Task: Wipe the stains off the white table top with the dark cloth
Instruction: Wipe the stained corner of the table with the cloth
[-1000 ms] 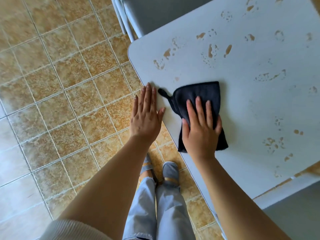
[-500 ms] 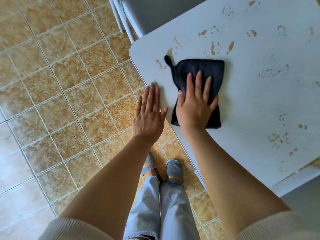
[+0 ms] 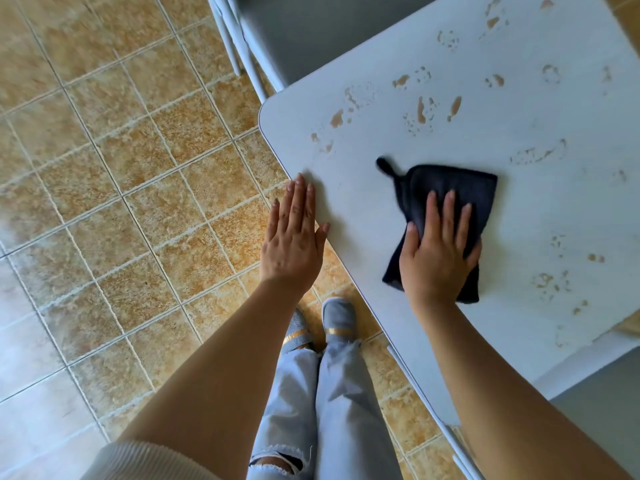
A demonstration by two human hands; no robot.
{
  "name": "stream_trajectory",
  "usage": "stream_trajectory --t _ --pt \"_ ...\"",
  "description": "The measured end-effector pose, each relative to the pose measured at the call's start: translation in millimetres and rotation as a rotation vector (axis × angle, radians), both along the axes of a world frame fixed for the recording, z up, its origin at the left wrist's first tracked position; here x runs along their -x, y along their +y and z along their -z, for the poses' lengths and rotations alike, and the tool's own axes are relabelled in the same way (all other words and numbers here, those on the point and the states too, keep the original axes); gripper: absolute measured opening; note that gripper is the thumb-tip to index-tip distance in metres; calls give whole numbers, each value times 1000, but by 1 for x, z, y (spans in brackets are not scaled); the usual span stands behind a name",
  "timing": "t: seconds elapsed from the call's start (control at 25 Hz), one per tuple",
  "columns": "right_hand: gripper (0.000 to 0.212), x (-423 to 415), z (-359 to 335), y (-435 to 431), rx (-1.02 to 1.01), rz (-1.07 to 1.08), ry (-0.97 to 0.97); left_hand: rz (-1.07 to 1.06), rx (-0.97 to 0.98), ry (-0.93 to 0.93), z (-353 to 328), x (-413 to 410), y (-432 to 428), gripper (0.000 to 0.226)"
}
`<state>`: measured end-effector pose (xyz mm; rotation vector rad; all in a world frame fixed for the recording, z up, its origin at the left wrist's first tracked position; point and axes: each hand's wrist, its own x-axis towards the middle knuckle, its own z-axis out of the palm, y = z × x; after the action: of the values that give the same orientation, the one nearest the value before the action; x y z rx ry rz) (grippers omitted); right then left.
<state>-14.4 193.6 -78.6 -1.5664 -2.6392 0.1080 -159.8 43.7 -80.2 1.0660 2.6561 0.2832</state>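
Note:
The white table top [image 3: 363, 216] fills the right side of the head view, with its rounded corner at the upper middle. Brown stains [image 3: 420, 109] and dried speckles are scattered beyond the cloth, and more stains [image 3: 550, 282] lie to the right of it. The dark cloth [image 3: 450, 188] lies flat on the table, its small hanging loop pointing up-left. My right hand [image 3: 438, 251] presses flat on the cloth's near half with fingers spread. My left hand [image 3: 294, 237] rests flat and empty on the table's left edge.
A grey chair with white metal legs [image 3: 242, 53] stands at the table's far corner. A second grey seat [image 3: 595, 386] shows at the lower right. Orange-brown floor tiles [image 3: 121, 168] cover the left. My feet in grey slippers [image 3: 337, 317] stand beside the table edge.
My right hand has slid the cloth back toward me and to the right, away from the stains near the corner. The left hand stays on the table edge.

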Motion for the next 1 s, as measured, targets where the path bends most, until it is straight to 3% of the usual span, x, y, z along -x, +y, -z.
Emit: stream_trajectory --t 0.12,0.24,0.48,0.64,0.84,1.0 --pt "58 60 0 14 79 116 55 -29 -10 9 1 0 3 62" --pt "55 90 4 -7 26 -34 80 -132 -22 -7 0 7 13 62" --pt "53 -6 -5 -31 7 -355 9 -245 -10 -30 -4 11 29 63" --pt "52 -32 -3 17 -41 -253 -37 -259 17 -23 -3 10 33 64" --pt "57 54 -3 85 95 -1 24 -248 32 18 -1 12 32 64" --pt "57 116 1 70 78 -154 72 -236 50 68 0 14 31 65"
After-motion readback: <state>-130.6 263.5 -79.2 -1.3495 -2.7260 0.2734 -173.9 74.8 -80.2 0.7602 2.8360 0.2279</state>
